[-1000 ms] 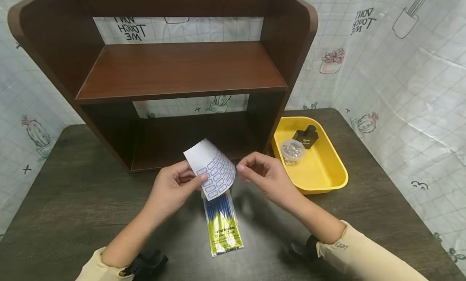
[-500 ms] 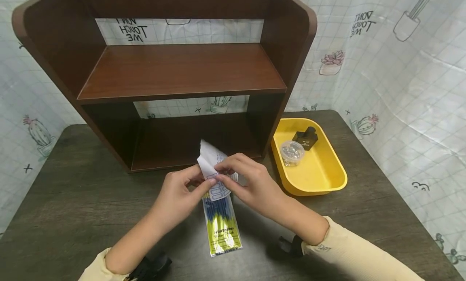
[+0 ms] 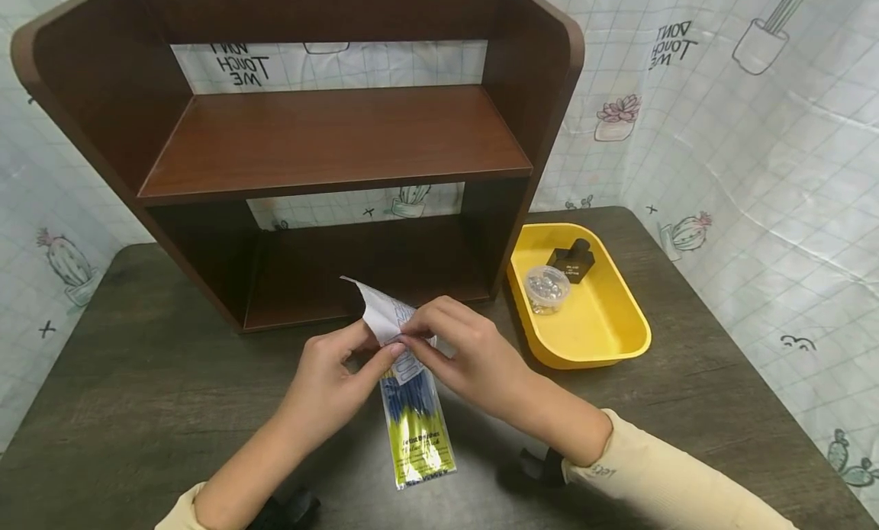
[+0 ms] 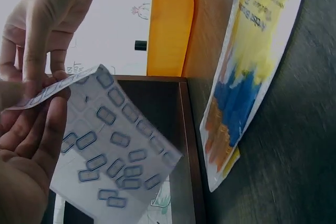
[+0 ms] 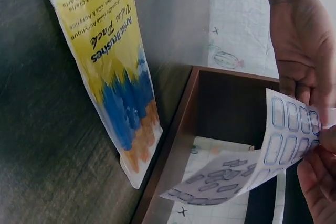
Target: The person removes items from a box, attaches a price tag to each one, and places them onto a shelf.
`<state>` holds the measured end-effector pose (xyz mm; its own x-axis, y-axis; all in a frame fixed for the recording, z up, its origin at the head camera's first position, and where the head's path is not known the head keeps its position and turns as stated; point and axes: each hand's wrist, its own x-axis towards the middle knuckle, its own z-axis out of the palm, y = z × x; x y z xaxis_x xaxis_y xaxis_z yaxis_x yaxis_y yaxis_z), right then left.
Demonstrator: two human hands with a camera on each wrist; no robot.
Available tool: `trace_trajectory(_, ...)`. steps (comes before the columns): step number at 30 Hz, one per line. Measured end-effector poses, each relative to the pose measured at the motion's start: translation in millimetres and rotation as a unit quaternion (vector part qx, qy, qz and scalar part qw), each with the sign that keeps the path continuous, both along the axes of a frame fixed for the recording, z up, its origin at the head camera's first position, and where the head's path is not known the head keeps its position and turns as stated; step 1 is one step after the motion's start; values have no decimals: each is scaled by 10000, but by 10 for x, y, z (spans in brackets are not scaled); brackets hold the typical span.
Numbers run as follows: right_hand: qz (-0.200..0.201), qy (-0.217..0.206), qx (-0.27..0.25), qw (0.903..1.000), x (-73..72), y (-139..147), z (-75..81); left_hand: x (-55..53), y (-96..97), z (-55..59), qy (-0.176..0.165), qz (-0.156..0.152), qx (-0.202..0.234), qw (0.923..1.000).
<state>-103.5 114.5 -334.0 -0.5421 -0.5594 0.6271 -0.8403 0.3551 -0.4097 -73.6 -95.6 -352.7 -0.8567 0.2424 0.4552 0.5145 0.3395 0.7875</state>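
A white sheet of blue-outlined label stickers (image 3: 386, 314) is held up between both hands, bent where the fingers meet. My left hand (image 3: 341, 371) pinches its near edge between thumb and fingers. From the other side my right hand (image 3: 469, 352) pinches the same sheet, thumb and forefinger close to the left thumb. In the left wrist view the sheet (image 4: 126, 145) hangs down, printed with rounded rectangles, several of them overlapping. Below the hands a clear packet of artist brushes (image 3: 420, 431), yellow and blue, lies on the table, its upper end hidden by the sheet.
A dark brown two-tier shelf (image 3: 336, 141) stands behind the hands. To its right a yellow tray (image 3: 597, 324) holds a round clear tub (image 3: 547, 287) and a black bottle (image 3: 573, 261). A patterned curtain (image 3: 776, 210) surrounds the dark wooden table (image 3: 151, 393).
My right hand has come leftward from beside the sheet and taken hold of it. The sheet has gone from spread toward the camera to folded between the fingers, its top tipping left.
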Motion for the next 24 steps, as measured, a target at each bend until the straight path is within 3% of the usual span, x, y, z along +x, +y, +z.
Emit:
trace_trajectory(6, -229, 775, 379, 9960, 17, 10, 27, -12, -3, 3, -32, 48, 357, 9993)
trace_trajectory(13, -75, 684, 347, 9970, 32, 16, 7, -39, 7, 12, 180, 658, 691, 9953)
trace_trajectory(15, 87, 246, 136, 9996, 35, 11, 7, -44, -10, 29, 275, 785, 810, 9932)
trace_trajectory(18, 215, -904, -287, 9953, 37, 1, 25, -46, -71, 75, 253, 932, 976, 9905)
trace_trajectory(21, 133, -2163, -618, 9743, 31, 7, 47, -30, -185, 147, -99, 1103, 1292, 9854)
trace_trajectory(24, 29, -2994, -687, 9516, 23, 34, 53, 6, -358, 208, -684, 1207, 1742, 9749)
